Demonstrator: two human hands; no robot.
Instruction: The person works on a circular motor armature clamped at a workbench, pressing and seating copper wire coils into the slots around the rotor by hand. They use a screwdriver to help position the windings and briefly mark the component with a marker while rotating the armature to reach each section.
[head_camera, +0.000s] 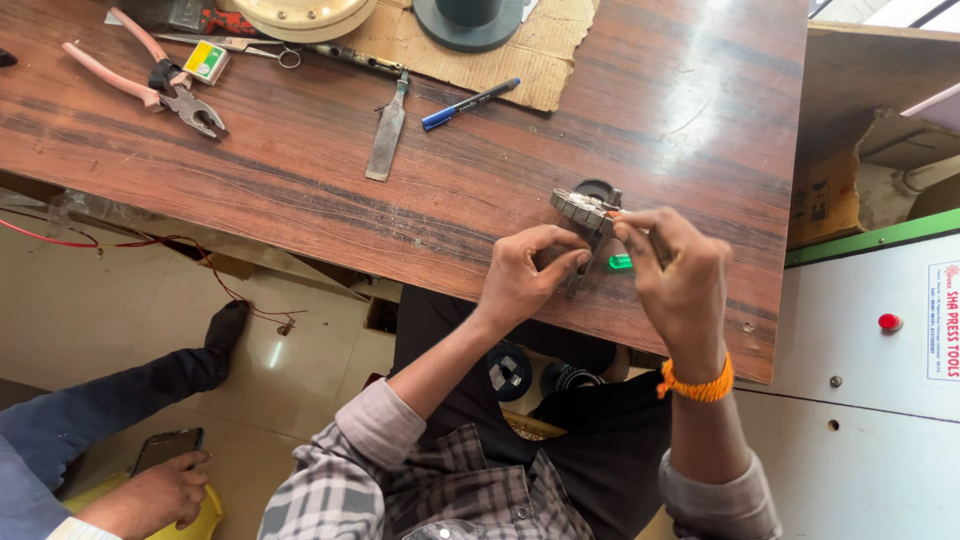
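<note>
Far left, pink-handled steel pliers (160, 85) parked well out of reach, so not in use. Next along, flat grey metal file (387, 130) and blue-capped pen (470, 103) lying loose on the brown wood-grain table (300, 170), also set aside. Then the left hand (525, 275), fingers curled together, pinching from below, probably to steady things. Just above, small grey metal ring-shaped part with segmented rim (585, 208), tilted up off the table near its front edge. Right hand (680, 275), orange thread bracelet on wrist, fingertips pressed together on the part's right end. Little green thing (621, 262) between the hands, hard to tell what.
</note>
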